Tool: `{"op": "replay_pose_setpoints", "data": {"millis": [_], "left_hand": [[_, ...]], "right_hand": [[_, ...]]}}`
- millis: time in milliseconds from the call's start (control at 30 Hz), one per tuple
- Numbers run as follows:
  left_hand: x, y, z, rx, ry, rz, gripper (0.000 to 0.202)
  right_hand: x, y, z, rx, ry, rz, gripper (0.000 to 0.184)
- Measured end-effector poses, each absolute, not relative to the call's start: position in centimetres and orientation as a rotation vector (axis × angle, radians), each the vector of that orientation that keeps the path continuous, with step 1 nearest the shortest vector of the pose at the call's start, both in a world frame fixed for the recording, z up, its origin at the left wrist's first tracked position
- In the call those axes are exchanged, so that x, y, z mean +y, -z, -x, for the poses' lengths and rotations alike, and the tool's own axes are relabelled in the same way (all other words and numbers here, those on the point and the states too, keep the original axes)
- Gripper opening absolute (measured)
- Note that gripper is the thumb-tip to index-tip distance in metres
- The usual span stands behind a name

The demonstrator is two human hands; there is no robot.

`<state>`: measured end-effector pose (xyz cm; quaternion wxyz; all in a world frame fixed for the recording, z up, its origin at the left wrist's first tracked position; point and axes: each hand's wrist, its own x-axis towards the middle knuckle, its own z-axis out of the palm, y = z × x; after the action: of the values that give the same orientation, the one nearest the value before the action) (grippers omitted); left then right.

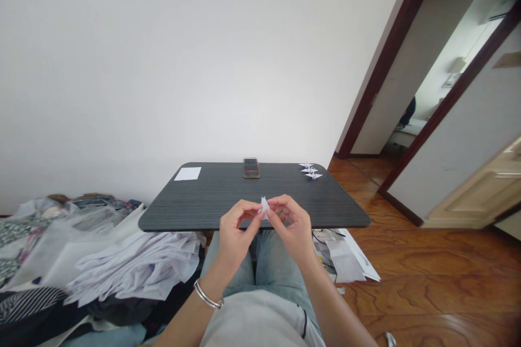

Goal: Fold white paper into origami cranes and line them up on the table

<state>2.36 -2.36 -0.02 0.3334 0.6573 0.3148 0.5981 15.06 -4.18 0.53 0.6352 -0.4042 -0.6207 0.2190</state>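
A small piece of folded white paper stands upright between my hands, above the near edge of the dark table. My left hand pinches its left side between thumb and fingers. On its other side, the thumb and fingertips of my right hand are closed on it too. Its pointed tip shows above my fingertips, while the lower part is partly covered. Several folded paper cranes sit in a row at the table's far right corner. Flat white paper lies at the far left corner.
A phone leans on a stand at the table's back edge, near the white wall. Heaped clothes and cloth lie to the left. Papers and cables are below the table's right side. An open doorway stands at the right.
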Motion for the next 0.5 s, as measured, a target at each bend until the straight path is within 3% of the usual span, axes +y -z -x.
{"op": "replay_pose_setpoints", "data": {"millis": [267,500], "left_hand": [[-2.35,0.06,-2.40,0.852,-1.602,-1.833,0.007],[-2.29,0.07,-2.41,0.831,-1.619,-1.978,0.010]], "right_hand": [[-4.38,-1.04,-15.07,-1.453,-0.334,0.944,0.008],[-4.06,-1.05,-15.18,-1.443,-0.387,0.919,0.007]]}}
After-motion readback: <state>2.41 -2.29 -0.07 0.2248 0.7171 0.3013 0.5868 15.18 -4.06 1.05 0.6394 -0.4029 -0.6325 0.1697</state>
